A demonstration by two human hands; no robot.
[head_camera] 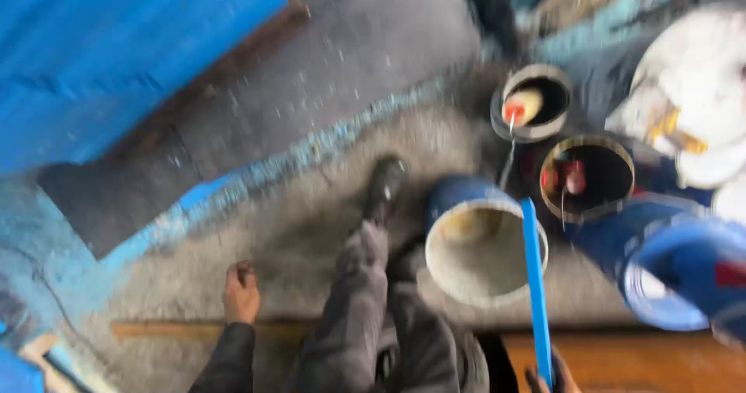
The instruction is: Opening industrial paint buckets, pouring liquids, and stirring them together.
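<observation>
The picture is blurred by motion. My right hand [548, 377] shows only at the bottom edge, closed around a long blue-coated stick [535, 284] that reaches up over a blue bucket [478, 241] with a pale, empty-looking inside. My left hand [241, 292] hangs at my side in a loose fist, above the grey floor, with nothing visible in it. My dark trouser leg and shoe [385, 187] stretch forward between the two hands.
Two dark round tins [536, 102] [587, 177] hold paint rollers with red parts. Blue paint cans [684, 273] and a white bucket [699, 90] lie at the right. A blue-painted panel [116, 43] fills the upper left. Blue paint spatters the concrete floor.
</observation>
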